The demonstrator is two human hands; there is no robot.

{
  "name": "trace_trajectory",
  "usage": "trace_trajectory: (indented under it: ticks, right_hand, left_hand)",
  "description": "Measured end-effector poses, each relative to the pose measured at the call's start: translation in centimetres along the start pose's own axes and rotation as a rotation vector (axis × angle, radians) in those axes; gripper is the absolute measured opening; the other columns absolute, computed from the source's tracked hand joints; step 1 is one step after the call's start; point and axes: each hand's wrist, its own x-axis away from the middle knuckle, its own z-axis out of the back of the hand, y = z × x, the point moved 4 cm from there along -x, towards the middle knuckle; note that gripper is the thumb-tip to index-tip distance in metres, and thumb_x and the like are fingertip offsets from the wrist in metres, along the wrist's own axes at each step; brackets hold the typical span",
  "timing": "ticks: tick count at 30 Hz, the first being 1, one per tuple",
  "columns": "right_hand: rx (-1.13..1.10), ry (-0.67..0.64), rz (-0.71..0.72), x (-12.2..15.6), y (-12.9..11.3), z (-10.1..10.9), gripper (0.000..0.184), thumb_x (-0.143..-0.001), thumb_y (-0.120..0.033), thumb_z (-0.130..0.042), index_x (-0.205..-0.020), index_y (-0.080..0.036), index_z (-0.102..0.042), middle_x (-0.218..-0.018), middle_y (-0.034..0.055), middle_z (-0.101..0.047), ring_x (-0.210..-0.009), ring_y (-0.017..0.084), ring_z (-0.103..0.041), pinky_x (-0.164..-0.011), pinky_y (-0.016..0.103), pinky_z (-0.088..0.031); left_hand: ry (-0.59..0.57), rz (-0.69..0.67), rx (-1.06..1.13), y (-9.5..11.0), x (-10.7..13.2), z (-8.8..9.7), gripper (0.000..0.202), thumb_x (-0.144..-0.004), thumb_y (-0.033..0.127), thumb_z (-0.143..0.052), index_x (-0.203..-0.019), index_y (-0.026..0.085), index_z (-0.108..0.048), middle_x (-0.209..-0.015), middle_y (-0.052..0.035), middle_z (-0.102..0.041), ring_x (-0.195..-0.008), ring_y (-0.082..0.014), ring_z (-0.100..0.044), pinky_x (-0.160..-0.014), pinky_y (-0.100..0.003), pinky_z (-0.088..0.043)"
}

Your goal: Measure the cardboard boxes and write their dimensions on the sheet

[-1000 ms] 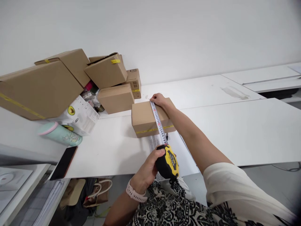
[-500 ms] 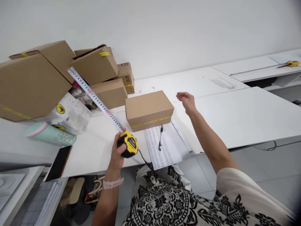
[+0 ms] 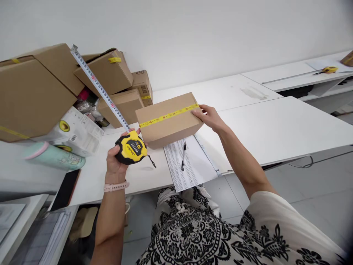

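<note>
On the worktop (image 3: 275,125) the box (image 3: 168,121) sits behind the sheet (image 3: 193,165), which carries a pen (image 3: 183,156); the tape measure (image 3: 131,149) is just left, stacked cartons (image 3: 35,88) farther left behind.

We show the tape measure (image 3: 131,152), a yellow-and-black case gripped in the left hand (image 3: 114,165) just above the table (image 3: 275,125). Its white blade (image 3: 99,88), numbered in black and red, is pulled out and slants up to the left, the hook end free in the air. Just beside the case is the cardboard box (image 3: 168,123): brown, closed, oblong and tilted, with a yellow strip (image 3: 168,115) along its upturned face. The right hand (image 3: 209,117) holds its right end.
</note>
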Motion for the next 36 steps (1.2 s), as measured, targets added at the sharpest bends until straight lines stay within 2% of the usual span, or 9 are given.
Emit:
trace_trajectory:
  ticks: [4, 9, 13, 17, 25, 29, 33, 35, 36]
  right_hand:
    - [0.042, -0.006, -0.075, -1.6, -0.9, -0.5, 0.053, -0.086, -0.061, -0.064, -0.112, -0.016, -0.073, -0.115, 0.0124, -0.073, -0.099, 0.027, -0.066, -0.087, 0.041, -0.052]
    - [0.097, 0.023, -0.067, -2.7, -1.0, -1.5, 0.044, -0.087, -0.055, -0.064, -0.108, -0.017, -0.073, -0.114, 0.0129, -0.073, -0.101, 0.028, -0.066, -0.092, 0.043, -0.051]
    - [0.109, 0.014, -0.098, -2.9, -0.8, -2.3, 0.041, -0.088, -0.051, -0.063, -0.108, -0.016, -0.072, -0.116, 0.0133, -0.073, -0.102, 0.029, -0.066, -0.092, 0.044, -0.051]
    - [0.108, 0.006, -0.143, -2.7, 0.0, -3.0, 0.041, -0.088, -0.050, -0.061, -0.108, -0.016, -0.072, -0.118, 0.0136, -0.073, -0.104, 0.029, -0.066, -0.090, 0.042, -0.052]
    - [0.135, -0.002, -0.160, -2.6, 1.5, -3.5, 0.045, -0.088, -0.051, -0.058, -0.112, -0.015, -0.071, -0.122, 0.0143, -0.072, -0.105, 0.029, -0.066, -0.093, 0.043, -0.051]
    - [0.179, 0.038, -0.161, -2.7, 1.5, -3.2, 0.045, -0.087, -0.048, -0.059, -0.118, -0.016, -0.069, -0.124, 0.0139, -0.070, -0.110, 0.030, -0.064, -0.097, 0.045, -0.049]
    - [0.235, 0.063, -0.171, -3.2, 1.2, -3.1, 0.055, -0.085, -0.044, -0.061, -0.132, -0.016, -0.061, -0.127, 0.0159, -0.067, -0.113, 0.032, -0.062, -0.100, 0.049, -0.047]
    - [0.243, 0.091, -0.104, -3.8, 0.7, -3.1, 0.056, -0.087, -0.044, -0.060, -0.136, -0.017, -0.058, -0.131, 0.0162, -0.064, -0.112, 0.031, -0.061, -0.101, 0.050, -0.046]
    - [0.234, 0.105, -0.048, -4.2, 0.3, -3.2, 0.056, -0.088, -0.044, -0.059, -0.137, -0.018, -0.057, -0.133, 0.0159, -0.063, -0.112, 0.031, -0.060, -0.102, 0.049, -0.046]
  left_hand:
    - [0.023, -0.016, -0.004, 1.1, -0.4, -1.0, 0.045, -0.058, 0.048, -0.083, -0.092, 0.020, -0.076, -0.132, -0.0123, -0.067, -0.130, -0.0442, -0.055, -0.096, -0.060, -0.057]
    - [0.040, 0.015, 0.009, -0.3, -1.6, 0.2, 0.046, -0.061, 0.045, -0.083, -0.096, 0.018, -0.075, -0.126, -0.0135, -0.070, -0.122, -0.0406, -0.062, -0.093, -0.056, -0.059]
    - [0.049, 0.064, 0.014, -1.2, -2.2, 1.3, 0.048, -0.060, 0.046, -0.082, -0.098, 0.016, -0.075, -0.122, -0.0149, -0.071, -0.113, -0.0391, -0.067, -0.089, -0.055, -0.061]
    - [0.059, 0.044, 0.014, -0.9, -2.5, 1.7, 0.047, -0.060, 0.045, -0.082, -0.096, 0.016, -0.074, -0.120, -0.0146, -0.071, -0.110, -0.0368, -0.067, -0.088, -0.053, -0.061]
    - [0.095, 0.082, -0.010, -1.3, -3.2, 1.7, 0.044, -0.057, 0.038, -0.084, -0.093, 0.016, -0.074, -0.116, -0.0118, -0.073, -0.105, -0.0350, -0.069, -0.090, -0.052, -0.060]
    - [0.088, 0.057, -0.047, -1.3, -3.4, 0.9, 0.044, -0.058, 0.040, -0.083, -0.095, 0.018, -0.073, -0.120, -0.0099, -0.072, -0.106, -0.0336, -0.069, -0.090, -0.049, -0.060]
    - [0.102, -0.061, -0.113, -0.5, -0.7, -1.4, 0.042, -0.062, 0.036, -0.084, -0.100, 0.023, -0.072, -0.128, -0.0067, -0.069, -0.108, -0.0313, -0.069, -0.090, -0.046, -0.060]
    - [0.077, 0.007, -0.088, -0.9, 2.0, -3.4, 0.045, -0.065, 0.036, -0.082, -0.107, 0.025, -0.070, -0.125, -0.0076, -0.071, -0.108, -0.0332, -0.068, -0.088, -0.048, -0.060]
    - [0.045, 0.097, -0.045, -1.6, 3.6, -4.5, 0.045, -0.068, 0.038, -0.080, -0.109, 0.026, -0.069, -0.123, -0.0076, -0.071, -0.106, -0.0337, -0.069, -0.087, -0.050, -0.060]
